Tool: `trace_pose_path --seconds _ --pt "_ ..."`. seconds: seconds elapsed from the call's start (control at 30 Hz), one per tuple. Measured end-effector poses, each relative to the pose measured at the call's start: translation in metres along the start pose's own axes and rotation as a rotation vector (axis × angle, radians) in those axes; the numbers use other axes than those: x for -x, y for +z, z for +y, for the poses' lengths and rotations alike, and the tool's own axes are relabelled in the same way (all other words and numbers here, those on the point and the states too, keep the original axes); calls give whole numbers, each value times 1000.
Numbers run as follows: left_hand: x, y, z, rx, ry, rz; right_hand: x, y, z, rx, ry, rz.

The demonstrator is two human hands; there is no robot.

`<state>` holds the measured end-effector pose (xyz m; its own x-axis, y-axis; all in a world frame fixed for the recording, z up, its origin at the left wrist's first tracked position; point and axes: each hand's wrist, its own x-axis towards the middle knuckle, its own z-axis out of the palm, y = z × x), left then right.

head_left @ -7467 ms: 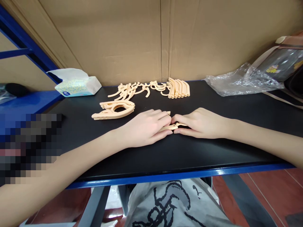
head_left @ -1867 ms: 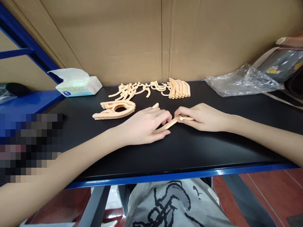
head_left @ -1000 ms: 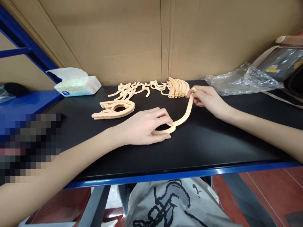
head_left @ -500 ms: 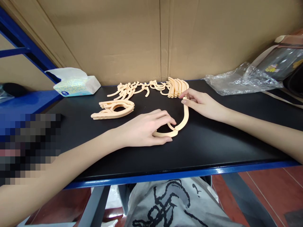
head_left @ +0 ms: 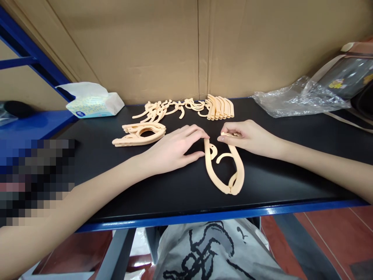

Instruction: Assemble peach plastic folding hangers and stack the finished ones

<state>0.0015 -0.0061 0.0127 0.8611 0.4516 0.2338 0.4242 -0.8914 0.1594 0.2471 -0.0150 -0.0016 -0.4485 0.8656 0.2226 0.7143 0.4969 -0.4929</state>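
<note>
Right hand (head_left: pixel 243 136) has drawn back, fingers curled on the curved frame (head_left: pixel 239 171).

- You are at what looks like a small workshop, with a black worktop (head_left: pixel 175 198) edged in blue.
- Behind the worktop, you have brown cardboard (head_left: pixel 131 50).
- To its left, a blue metal frame (head_left: pixel 46 70) stands.
- On it, similar beige parts (head_left: pixel 220 108) are grouped.
- Below it, you see red floor tiles (head_left: pixel 323 225).
</note>
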Motion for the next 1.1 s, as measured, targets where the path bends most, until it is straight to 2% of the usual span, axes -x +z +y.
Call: trace_pose_path --seconds 0.13,0.27,0.47,0.57,0.67,0.77,0.83,0.97,1.1 --pt "0 0 6 -17 -32 28 -1 4 0 -139 21 13" --pt "0 -1 11 -5 -16 6 -3 6 3 -309 92 12" --pt "0 3 6 73 -78 10 -3 8 1 -418 97 -10" --pt "-1 4 4 71 -114 1 -1 9 1 -375 71 -13" --pt "0 3 9 -50 -169 -1 0 9 -1 -259 49 23" --pt "1 1 18 -224 -305 15 1 8 -3 -101 47 76" --pt "3 1 23 -262 -387 0 1 7 -5 -34 49 101" --pt "4 0 27 -45 -395 5 1 7 -5 73 80 130" --pt "3 -2 28 242 -243 49 2 6 -7 152 132 156"
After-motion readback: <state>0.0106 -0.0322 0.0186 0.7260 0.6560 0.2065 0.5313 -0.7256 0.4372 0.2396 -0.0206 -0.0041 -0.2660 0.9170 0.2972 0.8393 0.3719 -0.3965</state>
